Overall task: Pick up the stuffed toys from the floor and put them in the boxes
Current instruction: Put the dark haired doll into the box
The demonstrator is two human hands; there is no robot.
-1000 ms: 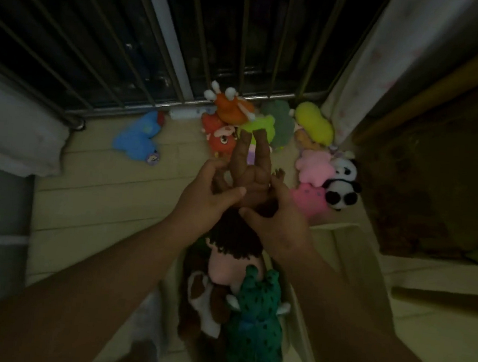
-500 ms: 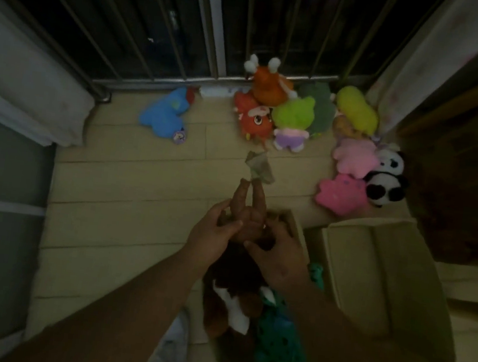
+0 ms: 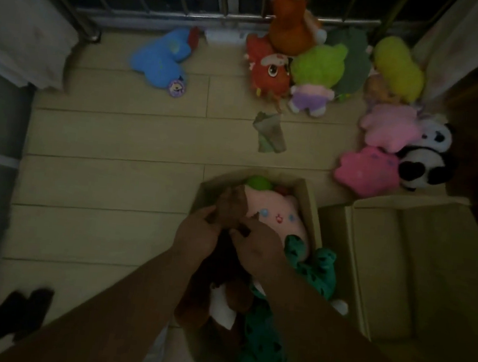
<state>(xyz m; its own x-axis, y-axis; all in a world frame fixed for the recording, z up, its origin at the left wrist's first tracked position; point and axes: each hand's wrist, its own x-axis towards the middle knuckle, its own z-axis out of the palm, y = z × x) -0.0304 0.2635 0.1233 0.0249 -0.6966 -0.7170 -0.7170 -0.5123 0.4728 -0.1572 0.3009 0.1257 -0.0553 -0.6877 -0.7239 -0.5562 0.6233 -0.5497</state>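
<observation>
The left hand (image 3: 197,232) and right hand (image 3: 257,249) pinch a brown toy (image 3: 230,209) over the crowded box (image 3: 308,200) (the second box (image 3: 399,271) looks empty), with the panda (image 3: 422,167), blue toy (image 3: 159,60) and others left on the floor (image 3: 113,182).

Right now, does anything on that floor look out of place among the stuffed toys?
Yes: a crumpled grey-green scrap lies alone on the floorboards between the red toy and the filled box. It looks like cloth or wrapping, not a toy. The left hand and right hand grip the brown toy.
</observation>
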